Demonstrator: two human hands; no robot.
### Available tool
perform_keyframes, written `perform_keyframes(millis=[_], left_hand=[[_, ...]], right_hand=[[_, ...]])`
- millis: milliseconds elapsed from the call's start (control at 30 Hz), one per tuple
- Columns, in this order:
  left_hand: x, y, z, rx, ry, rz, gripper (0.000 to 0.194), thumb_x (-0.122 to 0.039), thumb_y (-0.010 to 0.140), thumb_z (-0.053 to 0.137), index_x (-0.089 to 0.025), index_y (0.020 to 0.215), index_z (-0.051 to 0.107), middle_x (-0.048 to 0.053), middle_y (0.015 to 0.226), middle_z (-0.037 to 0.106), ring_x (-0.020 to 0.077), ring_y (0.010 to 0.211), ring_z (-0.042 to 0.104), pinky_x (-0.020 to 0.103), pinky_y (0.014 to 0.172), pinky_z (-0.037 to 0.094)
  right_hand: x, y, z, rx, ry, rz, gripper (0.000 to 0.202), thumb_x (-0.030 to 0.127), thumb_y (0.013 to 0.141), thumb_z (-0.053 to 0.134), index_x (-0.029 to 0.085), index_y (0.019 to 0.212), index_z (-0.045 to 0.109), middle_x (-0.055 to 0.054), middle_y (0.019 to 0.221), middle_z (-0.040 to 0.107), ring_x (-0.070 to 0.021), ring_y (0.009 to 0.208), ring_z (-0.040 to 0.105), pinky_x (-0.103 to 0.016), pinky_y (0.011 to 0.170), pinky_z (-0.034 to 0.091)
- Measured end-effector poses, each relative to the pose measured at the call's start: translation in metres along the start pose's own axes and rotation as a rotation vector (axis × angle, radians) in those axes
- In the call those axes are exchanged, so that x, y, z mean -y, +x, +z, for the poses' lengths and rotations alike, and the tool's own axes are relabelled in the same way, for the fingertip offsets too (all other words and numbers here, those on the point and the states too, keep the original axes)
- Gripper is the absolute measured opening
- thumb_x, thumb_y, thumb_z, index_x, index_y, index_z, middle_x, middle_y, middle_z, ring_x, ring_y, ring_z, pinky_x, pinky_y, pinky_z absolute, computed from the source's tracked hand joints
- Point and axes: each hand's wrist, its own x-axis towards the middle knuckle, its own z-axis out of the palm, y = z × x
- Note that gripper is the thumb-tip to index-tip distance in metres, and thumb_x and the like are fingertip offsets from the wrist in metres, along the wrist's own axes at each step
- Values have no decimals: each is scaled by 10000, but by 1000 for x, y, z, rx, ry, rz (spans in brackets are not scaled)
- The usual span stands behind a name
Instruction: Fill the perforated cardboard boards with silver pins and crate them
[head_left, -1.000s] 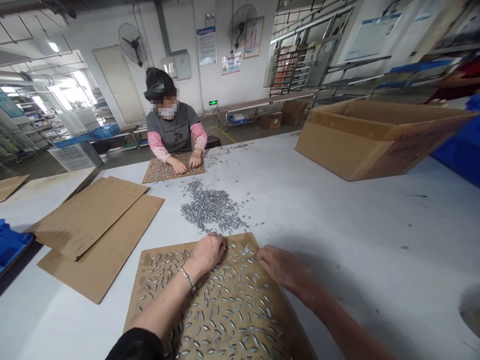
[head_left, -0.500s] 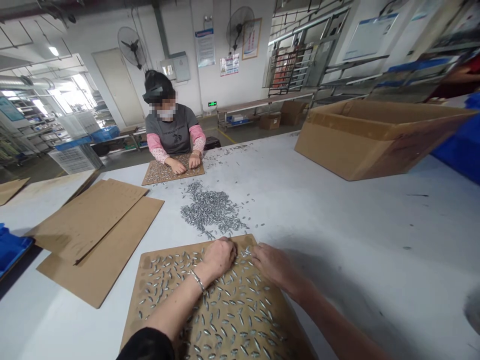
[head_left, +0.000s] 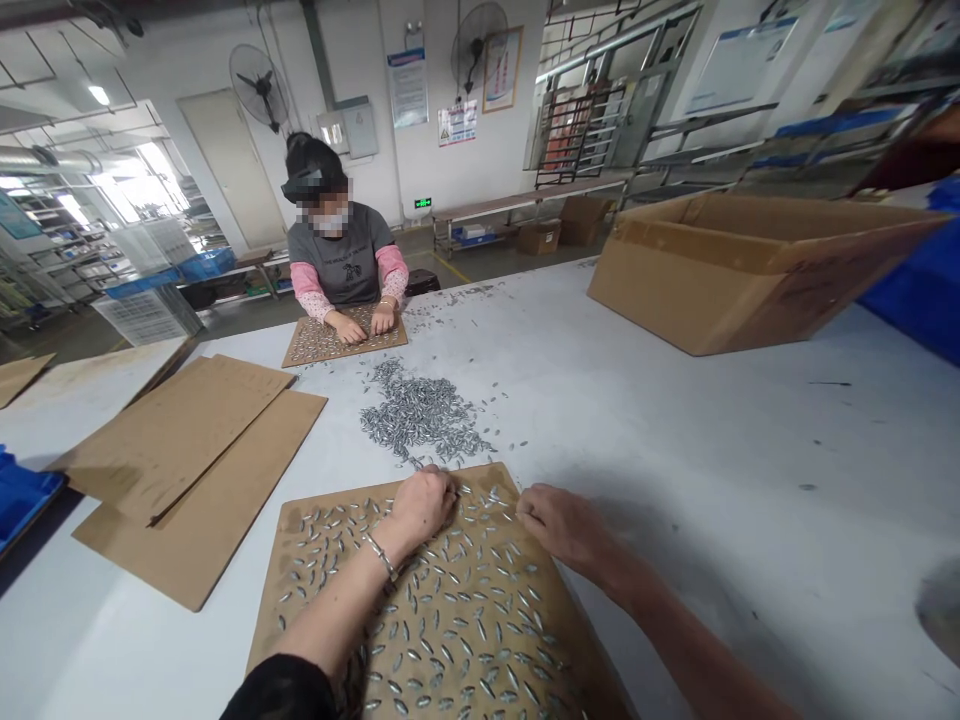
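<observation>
A brown board [head_left: 300, 502] in front of me is strewn with small silvery spindle-shaped metal pieces [head_left: 420, 610], laid apart from one another. My left hand [head_left: 421, 503], a bracelet at its wrist, rests over the board's far edge with fingers curled. My right hand [head_left: 559, 520] is at the far right corner, fingers bent together beside a few pieces. Whatever either hand pinches is hidden. Just beyond the board lies a heap of the same metal pieces [head_left: 424, 415] on the white table.
Across the table [head_left: 675, 430] a person [head_left: 349, 260] works over another brown board [head_left: 307, 345] of pieces. Two bare brown boards [head_left: 255, 440] overlap at the left. A large cardboard box [head_left: 675, 290] stands at the right, near blue plastic [head_left: 915, 290]. A blue tray [head_left: 26, 500] is at the left edge.
My left hand has shifted left along the board's far edge. My right hand has drawn slightly to the right, so the hands are farther apart.
</observation>
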Motion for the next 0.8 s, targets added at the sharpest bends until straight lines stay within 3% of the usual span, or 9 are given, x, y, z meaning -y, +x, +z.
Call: perform_keyframes(millis=[267, 400, 567, 700, 800], left_hand=[[-9, 3, 9, 12, -15, 3, 276, -213, 981, 475, -155, 1022, 741, 140, 1110, 737, 237, 1002, 698, 329, 912, 550], [-10, 2, 8, 8, -22, 6, 270, -186, 967, 481, -153, 1005, 746, 137, 1109, 739, 231, 963, 703, 320, 879, 559], [-14, 7, 5, -1, -30, 18, 281, -171, 963, 475, -140, 1013, 750, 141, 1109, 741, 236, 950, 706, 317, 867, 560], [-19, 12, 5, 1, -32, 30, 288, -146, 956, 473, -144, 1011, 756, 133, 1109, 747, 231, 973, 706, 301, 884, 550], [-20, 14, 6, 1, -33, 35, 305, -166, 980, 451, -148, 1007, 754, 131, 1109, 744, 227, 993, 701, 295, 896, 544]], right_hand=[[12, 0, 15, 6, -120, -109, 221, 134, 934, 491, 190, 806, 662, -80, 891, 700, -184, 813, 611, -291, 703, 354], [12, 8, 10, 43, -141, -112, 223, 161, 957, 508, 183, 791, 656, -81, 887, 703, -173, 777, 608, -288, 671, 331], [5, 24, 3, -41, -129, -136, 222, 175, 964, 495, 201, 832, 672, -55, 913, 703, -176, 828, 605, -276, 703, 347], [4, 40, 17, -82, -190, -291, 206, 112, 917, 518, 192, 796, 665, -83, 916, 712, -191, 838, 606, -298, 731, 386], [4, 44, 28, -89, -225, -313, 225, 109, 935, 484, 182, 851, 680, -88, 936, 722, -202, 842, 628, -312, 754, 423]])
